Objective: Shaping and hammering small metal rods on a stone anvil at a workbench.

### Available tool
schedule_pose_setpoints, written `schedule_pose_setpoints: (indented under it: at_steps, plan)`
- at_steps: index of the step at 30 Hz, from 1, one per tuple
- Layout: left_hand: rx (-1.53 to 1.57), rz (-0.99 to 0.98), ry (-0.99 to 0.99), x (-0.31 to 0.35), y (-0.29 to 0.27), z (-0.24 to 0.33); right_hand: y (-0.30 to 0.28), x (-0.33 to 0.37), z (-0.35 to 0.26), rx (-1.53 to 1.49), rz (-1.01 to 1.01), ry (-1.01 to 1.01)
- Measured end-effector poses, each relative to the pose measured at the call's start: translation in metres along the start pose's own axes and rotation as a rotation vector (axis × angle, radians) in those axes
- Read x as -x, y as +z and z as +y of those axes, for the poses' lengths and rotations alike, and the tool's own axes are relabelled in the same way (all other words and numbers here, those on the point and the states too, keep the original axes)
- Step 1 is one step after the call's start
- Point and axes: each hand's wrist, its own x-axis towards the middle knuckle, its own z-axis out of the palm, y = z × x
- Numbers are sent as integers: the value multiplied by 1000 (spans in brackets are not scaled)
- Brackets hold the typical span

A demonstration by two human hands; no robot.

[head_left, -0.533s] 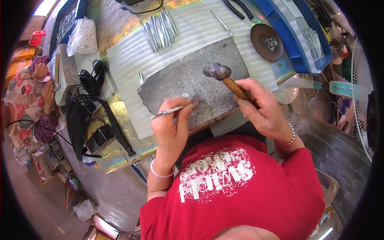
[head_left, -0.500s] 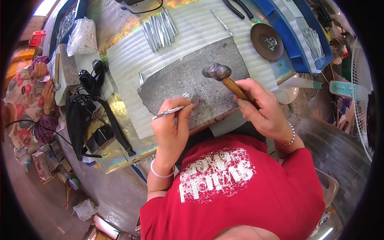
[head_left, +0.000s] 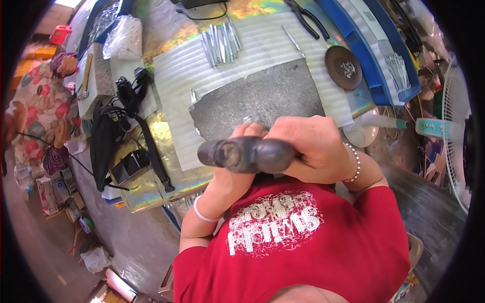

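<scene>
My right hand (head_left: 312, 146) is closed round the handle of a hammer (head_left: 246, 155), raised so its dark metal head looms large in front of my left hand. Behind that head, my left hand (head_left: 232, 183) rests low over the near edge of a grey stone slab (head_left: 257, 91), its fingertips bent together on the stone. A slim silver rod showed in those fingers half a second ago; the hammer now covers it. Something small and shiny glints on the slab by the fingertips, too little of it visible to name.
Beyond the slab lie a row of silver rods (head_left: 221, 44), a pointed tool (head_left: 293, 40) and pliers (head_left: 309, 19). A brown round dish (head_left: 336, 76) holds small metal pieces. Blue trays (head_left: 371, 65) and a fan (head_left: 454, 131) stand right; a black bag (head_left: 107, 136) and another person (head_left: 43, 108) are left.
My right hand has swung the hammer up and leftward, over my left hand. The table has shifted slightly right in the picture. The other person's hands have moved apart.
</scene>
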Motion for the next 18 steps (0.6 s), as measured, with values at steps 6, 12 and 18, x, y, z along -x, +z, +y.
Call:
schedule_pose_setpoints:
  at_steps: [6,12,18]
  plan:
    - [26,82,36,7,9,-16,-5,-1,-27,25,-18,194]
    - [62,162,36,0,5,-15,-31,20,-53,253,-97,137]
    - [100,139,43,-3,5,-17,-33,22,-63,367,-147,64]
